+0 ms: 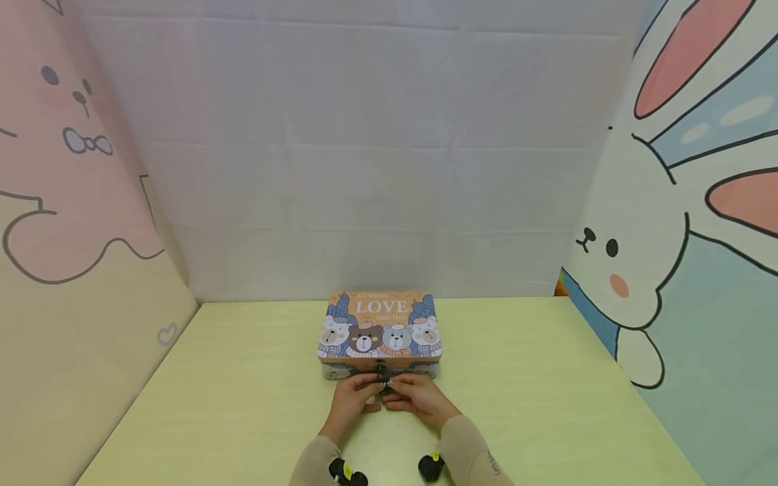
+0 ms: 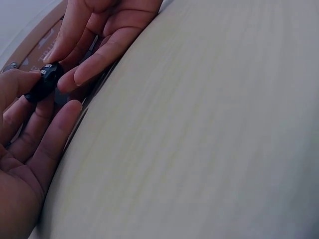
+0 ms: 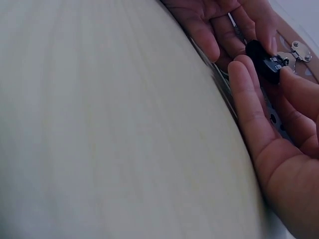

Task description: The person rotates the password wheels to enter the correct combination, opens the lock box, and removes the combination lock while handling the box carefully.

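Observation:
A tin box (image 1: 381, 337) with cartoon bears and the word LOVE on its lid stands closed on the table, a metal latch (image 3: 300, 51) at its front. Right at this latch is a small black combination padlock (image 2: 36, 90) with number dials. My left hand (image 1: 349, 403) pinches one end of the padlock between thumb and fingers. From the other side my right hand (image 1: 424, 399) pinches it too, with thumb and fingertips by the dials. Fingers partly hide the padlock (image 3: 261, 57) in the head view.
The pale yellow table (image 1: 243, 398) reaches back to a white cloth (image 1: 365, 162). Cartoon-printed panels stand at both sides, a pink one (image 1: 91, 216) on the left and a rabbit one (image 1: 717, 324) on the right. Black wrist cameras (image 1: 431, 467) sit at both sleeves.

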Tool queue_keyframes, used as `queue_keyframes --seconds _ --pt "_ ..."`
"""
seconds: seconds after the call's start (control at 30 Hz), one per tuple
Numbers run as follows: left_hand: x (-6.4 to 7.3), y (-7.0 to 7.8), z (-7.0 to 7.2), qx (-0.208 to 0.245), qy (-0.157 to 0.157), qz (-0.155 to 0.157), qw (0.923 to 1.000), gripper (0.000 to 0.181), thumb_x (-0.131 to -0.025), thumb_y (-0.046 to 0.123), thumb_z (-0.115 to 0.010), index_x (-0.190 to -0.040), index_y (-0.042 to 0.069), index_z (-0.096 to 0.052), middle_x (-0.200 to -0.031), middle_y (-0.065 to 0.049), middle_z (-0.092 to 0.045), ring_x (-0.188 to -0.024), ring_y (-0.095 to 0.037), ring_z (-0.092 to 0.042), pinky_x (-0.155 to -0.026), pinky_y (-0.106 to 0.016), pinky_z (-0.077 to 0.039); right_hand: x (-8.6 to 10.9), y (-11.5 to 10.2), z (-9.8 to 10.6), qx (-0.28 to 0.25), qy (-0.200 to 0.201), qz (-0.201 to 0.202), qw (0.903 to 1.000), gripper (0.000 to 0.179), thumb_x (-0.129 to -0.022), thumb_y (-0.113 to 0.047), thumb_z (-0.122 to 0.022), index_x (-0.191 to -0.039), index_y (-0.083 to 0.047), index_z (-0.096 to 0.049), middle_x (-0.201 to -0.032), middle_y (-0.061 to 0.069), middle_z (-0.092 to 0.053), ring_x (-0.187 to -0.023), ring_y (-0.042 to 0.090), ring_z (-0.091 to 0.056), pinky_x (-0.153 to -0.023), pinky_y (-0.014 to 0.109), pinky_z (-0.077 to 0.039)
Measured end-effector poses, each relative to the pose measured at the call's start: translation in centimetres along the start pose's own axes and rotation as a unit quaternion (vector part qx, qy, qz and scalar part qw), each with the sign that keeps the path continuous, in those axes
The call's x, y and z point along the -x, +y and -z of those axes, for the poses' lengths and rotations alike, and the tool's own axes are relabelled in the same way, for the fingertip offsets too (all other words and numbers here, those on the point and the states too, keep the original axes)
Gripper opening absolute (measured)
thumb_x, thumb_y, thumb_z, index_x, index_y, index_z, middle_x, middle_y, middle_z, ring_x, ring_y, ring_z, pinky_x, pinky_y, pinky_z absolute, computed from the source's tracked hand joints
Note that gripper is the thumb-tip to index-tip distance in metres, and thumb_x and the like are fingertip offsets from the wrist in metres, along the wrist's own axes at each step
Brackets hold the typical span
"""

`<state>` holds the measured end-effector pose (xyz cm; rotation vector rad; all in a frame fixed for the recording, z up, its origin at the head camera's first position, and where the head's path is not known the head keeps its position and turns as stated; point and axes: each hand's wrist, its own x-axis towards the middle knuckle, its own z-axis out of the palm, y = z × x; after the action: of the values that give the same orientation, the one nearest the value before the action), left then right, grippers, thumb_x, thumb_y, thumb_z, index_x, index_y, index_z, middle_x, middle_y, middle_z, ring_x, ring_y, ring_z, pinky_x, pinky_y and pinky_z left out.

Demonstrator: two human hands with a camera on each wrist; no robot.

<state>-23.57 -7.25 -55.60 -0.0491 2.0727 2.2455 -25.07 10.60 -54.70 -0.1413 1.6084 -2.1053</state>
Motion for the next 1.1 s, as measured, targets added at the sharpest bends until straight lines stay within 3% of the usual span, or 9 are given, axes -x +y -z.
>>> queue_keyframes --seconds 0.27,0.43,0.7,1.1 --pt "-0.09 -0.29 0.11 0.007 0.002 0.0 1.0 0.027 -0.092 0.002 -0.066 -0.111 -0.017 -0.064 -0.101 -0.012 -0.071 -0.084 -0.013 -0.066 -0.062 -0.033 -0.063 0.12 -0.01 -0.08 0.0 0.002 -0.002 1.0 0.021 -0.103 -0.002 -0.05 -0.115 0.014 -0.058 -0.101 0.013 -0.066 -0.086 0.018 -0.069 -0.086 0.036 -0.06" --pt "0.22 0.15 0.13 0.025 0.008 -0.002 0.9996 0.032 -0.088 0.0 -0.064 -0.114 -0.018 -0.063 -0.104 -0.013 -0.07 -0.084 -0.013 -0.065 -0.064 -0.034 -0.064 0.15 -0.03 -0.1 0.001 0.005 -0.004 1.0 0.021 -0.103 -0.002 -0.05 -0.115 0.013 -0.059 -0.1 0.013 -0.066 -0.086 0.018 -0.069 -0.085 0.035 -0.06" --pt "-0.08 -0.27 0.36 0.03 -0.015 -0.003 0.9994 0.041 -0.083 -0.009 -0.068 -0.121 -0.02 -0.057 -0.095 -0.008 -0.069 -0.084 -0.014 -0.066 -0.068 -0.036 -0.064 0.09 0.01 -0.07 0.001 -0.001 0.002 1.0 0.021 -0.103 -0.002 -0.049 -0.115 0.012 -0.06 -0.1 0.013 -0.065 -0.085 0.017 -0.068 -0.085 0.034 -0.061" --pt "0.01 -0.3 0.35 0.02 -0.014 -0.013 0.9996 0.036 -0.085 -0.007 -0.07 -0.117 -0.021 -0.06 -0.103 -0.019 -0.071 -0.082 -0.014 -0.068 -0.067 -0.034 -0.064 0.01 0.05 -0.04 0.004 0.002 0.002 1.0 0.022 -0.103 -0.002 -0.049 -0.117 0.013 -0.058 -0.099 0.012 -0.065 -0.085 0.017 -0.068 -0.085 0.034 -0.061"
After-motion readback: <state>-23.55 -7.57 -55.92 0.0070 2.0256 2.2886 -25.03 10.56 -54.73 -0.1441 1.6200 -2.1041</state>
